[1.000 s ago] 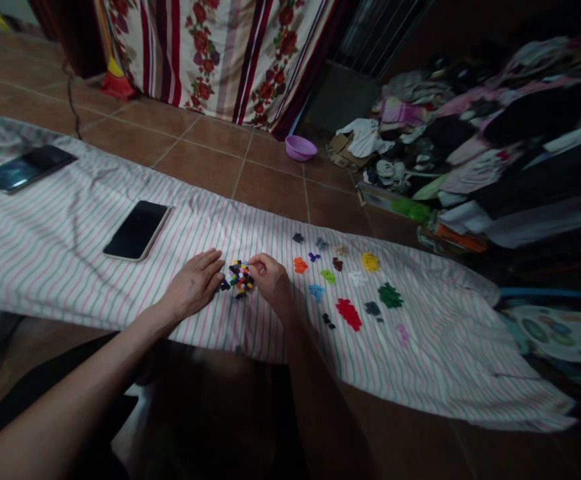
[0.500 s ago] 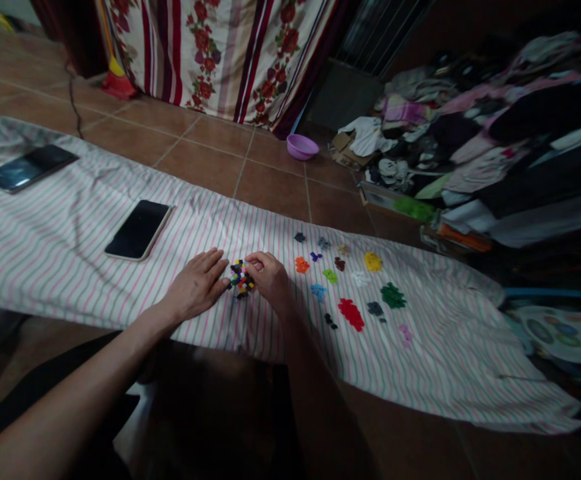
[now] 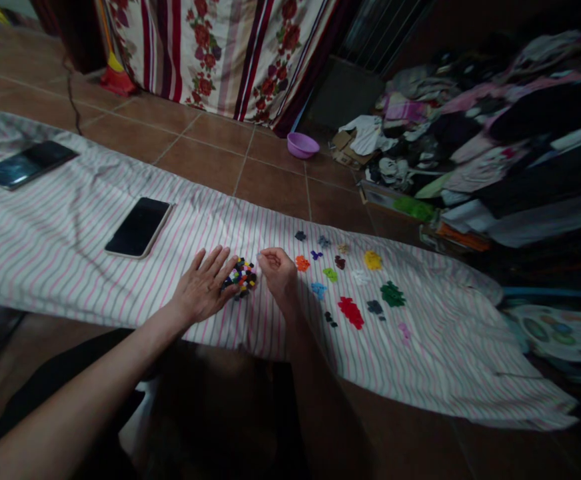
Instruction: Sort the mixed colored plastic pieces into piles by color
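Observation:
A mixed pile of tiny coloured pieces (image 3: 243,278) lies on the striped cloth between my hands. My left hand (image 3: 204,285) rests flat with its fingers spread, its thumb and fingertips over the pile's left edge. Just right of the pile, my right hand (image 3: 279,273) is closed, thumb and fingers pinched together; anything between them is too small to make out. Beyond it are heaps sorted by colour, including an orange heap (image 3: 302,263), a light blue heap (image 3: 318,290), a red heap (image 3: 351,313), a dark green heap (image 3: 393,294) and a yellow heap (image 3: 372,260).
The striped cloth (image 3: 440,360) covers a long, low surface. A phone (image 3: 139,227) and a dark tablet-like device (image 3: 26,164) lie to the left. On the tiled floor beyond stands a purple basin (image 3: 302,145). Piled clothes (image 3: 475,133) fill the far right.
My right hand has drawn back from the mixed pile, slightly to the right, with its fingers pinched. My left hand has shifted right, onto the pile's edge.

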{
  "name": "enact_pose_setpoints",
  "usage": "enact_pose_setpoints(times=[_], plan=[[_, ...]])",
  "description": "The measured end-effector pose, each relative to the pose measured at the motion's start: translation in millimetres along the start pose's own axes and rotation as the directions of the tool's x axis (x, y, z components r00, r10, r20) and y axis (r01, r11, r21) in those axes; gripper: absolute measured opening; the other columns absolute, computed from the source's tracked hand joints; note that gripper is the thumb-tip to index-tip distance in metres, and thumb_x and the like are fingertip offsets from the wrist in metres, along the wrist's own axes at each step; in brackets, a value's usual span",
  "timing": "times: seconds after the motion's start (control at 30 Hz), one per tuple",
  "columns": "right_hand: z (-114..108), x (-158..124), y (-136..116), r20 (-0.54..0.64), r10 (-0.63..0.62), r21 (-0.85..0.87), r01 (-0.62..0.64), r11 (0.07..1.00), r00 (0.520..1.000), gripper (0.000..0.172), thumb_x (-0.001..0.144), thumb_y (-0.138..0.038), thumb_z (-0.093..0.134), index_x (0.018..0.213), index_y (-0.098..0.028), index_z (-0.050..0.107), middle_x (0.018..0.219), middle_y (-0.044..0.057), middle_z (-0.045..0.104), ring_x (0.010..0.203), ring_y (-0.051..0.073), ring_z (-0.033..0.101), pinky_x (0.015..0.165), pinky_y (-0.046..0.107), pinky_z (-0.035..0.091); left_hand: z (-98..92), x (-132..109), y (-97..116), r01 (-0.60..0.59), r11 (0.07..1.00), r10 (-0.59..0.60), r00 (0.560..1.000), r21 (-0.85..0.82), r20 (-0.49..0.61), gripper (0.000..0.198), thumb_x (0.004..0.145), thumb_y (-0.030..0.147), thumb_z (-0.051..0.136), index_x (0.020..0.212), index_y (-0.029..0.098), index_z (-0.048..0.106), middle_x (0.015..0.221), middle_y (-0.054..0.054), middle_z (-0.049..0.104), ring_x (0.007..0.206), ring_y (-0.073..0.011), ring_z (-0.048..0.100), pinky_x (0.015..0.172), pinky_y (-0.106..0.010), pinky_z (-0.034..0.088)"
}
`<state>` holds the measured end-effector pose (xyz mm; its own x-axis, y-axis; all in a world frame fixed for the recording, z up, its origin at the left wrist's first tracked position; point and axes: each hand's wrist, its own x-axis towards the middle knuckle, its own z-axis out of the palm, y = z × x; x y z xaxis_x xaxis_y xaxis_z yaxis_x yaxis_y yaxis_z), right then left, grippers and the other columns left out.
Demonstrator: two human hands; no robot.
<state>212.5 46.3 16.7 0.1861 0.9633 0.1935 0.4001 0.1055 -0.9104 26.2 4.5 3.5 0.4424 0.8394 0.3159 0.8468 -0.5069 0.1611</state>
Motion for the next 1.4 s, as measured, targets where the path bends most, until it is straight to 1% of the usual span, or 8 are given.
enact_pose_setpoints(times=[0.2, 0.33, 0.53, 0.63, 0.77, 0.9, 1.13, 1.4], plan=[[-20, -5, -1, -0.071, 0.0, 0.006, 0.001, 1.0, 0.997, 0.021, 0.075, -0.04, 0.058, 0.082, -0.021, 0.06, 0.075, 0.002, 0.067, 0.072, 0.017, 0.065, 0.069, 0.029, 0.054, 3.3, 17, 11, 0.034, 0.999, -0.034, 0.999, -0.02, 0.018, 0.052, 0.099, 0.04, 0.036, 0.144, 0.014, 0.04, 0.151, -0.015, 0.039, 0.143, -0.0297, 0.03, 0.116, -0.054, 0.023], [-43, -9, 4, -0.093, 0.008, -0.037, -0.011, 0.999, 0.996, 0.023, 0.075, -0.041, 0.059, 0.083, -0.02, 0.062, 0.076, 0.003, 0.068, 0.071, 0.017, 0.065, 0.069, 0.03, 0.054, 4.3, 26, 20, -0.005, 0.998, 0.005, 1.0, -0.067, 0.002, 0.048, 0.097, 0.041, 0.04, 0.139, 0.018, 0.048, 0.149, -0.014, 0.043, 0.141, -0.0322, 0.034, 0.114, -0.056, 0.027], [-89, -12, 16, -0.145, -0.014, -0.218, -0.018, 0.976, 0.989, 0.026, 0.077, -0.04, 0.056, 0.086, -0.02, 0.068, 0.082, 0.005, 0.072, 0.073, 0.018, 0.065, 0.071, 0.032, 0.052, 3.4, 27, 32, -0.156, 0.974, 0.155, 0.988, -0.163, -0.018, 0.042, 0.094, 0.04, 0.048, 0.13, 0.021, 0.057, 0.146, -0.013, 0.047, 0.14, -0.0339, 0.035, 0.112, -0.056, 0.033], [-107, -13, 23, -0.143, 0.008, -0.313, -0.052, 0.948, 0.99, 0.029, 0.077, -0.041, 0.054, 0.088, -0.02, 0.072, 0.088, 0.006, 0.073, 0.079, 0.02, 0.065, 0.076, 0.034, 0.052, 4.8, 26, 33, -0.152, 0.973, 0.148, 0.988, -0.176, -0.036, 0.038, 0.094, 0.037, 0.05, 0.128, 0.023, 0.059, 0.144, -0.012, 0.05, 0.138, -0.0337, 0.037, 0.111, -0.057, 0.034], [-124, -14, 31, -0.124, 0.028, -0.388, -0.074, 0.919, 0.992, 0.03, 0.077, -0.042, 0.054, 0.087, -0.022, 0.074, 0.087, 0.004, 0.073, 0.077, 0.02, 0.065, 0.076, 0.034, 0.051, 6.8, 27, 32, -0.128, 0.975, 0.122, 0.992, -0.179, -0.044, 0.035, 0.093, 0.029, 0.049, 0.126, 0.023, 0.06, 0.141, -0.011, 0.053, 0.137, -0.032, 0.04, 0.111, -0.056, 0.035], [-136, -16, 38, -0.111, 0.065, -0.422, -0.106, 0.9, 0.992, 0.028, 0.075, -0.043, 0.057, 0.083, -0.024, 0.076, 0.085, 0.003, 0.074, 0.077, 0.021, 0.066, 0.079, 0.035, 0.051, 5.5, 28, 30, -0.082, 0.987, 0.078, 0.996, -0.141, -0.037, 0.036, 0.094, 0.027, 0.047, 0.128, 0.022, 0.058, 0.142, -0.011, 0.052, 0.137, -0.0325, 0.039, 0.11, -0.056, 0.034], [-146, -15, 44, -0.092, 0.095, -0.508, -0.129, 0.851, 0.991, 0.025, 0.075, -0.042, 0.059, 0.083, -0.025, 0.076, 0.088, 0.004, 0.076, 0.083, 0.023, 0.068, 0.085, 0.038, 0.05, 2.6, 28, 20, 0.083, 0.992, -0.086, 0.996, -0.096, -0.023, 0.04, 0.095, 0.035, 0.046, 0.132, 0.021, 0.056, 0.143, -0.013, 0.05, 0.139, -0.0342, 0.036, 0.112, -0.056, 0.03], [-148, -15, 47, -0.059, 0.127, -0.528, -0.139, 0.838, 0.99, 0.026, 0.075, -0.043, 0.058, 0.082, -0.025, 0.075, 0.082, 0.004, 0.075, 0.077, 0.022, 0.067, 0.077, 0.034, 0.05, 0.3, 20, 10, 0.094, 0.993, -0.093, 0.996, -0.065, 0.014, 0.045, 0.098, 0.042, 0.04, 0.136, 0.021, 0.052, 0.147, -0.012, 0.046, 0.141, -0.0307, 0.033, 0.116, -0.054, 0.025]])
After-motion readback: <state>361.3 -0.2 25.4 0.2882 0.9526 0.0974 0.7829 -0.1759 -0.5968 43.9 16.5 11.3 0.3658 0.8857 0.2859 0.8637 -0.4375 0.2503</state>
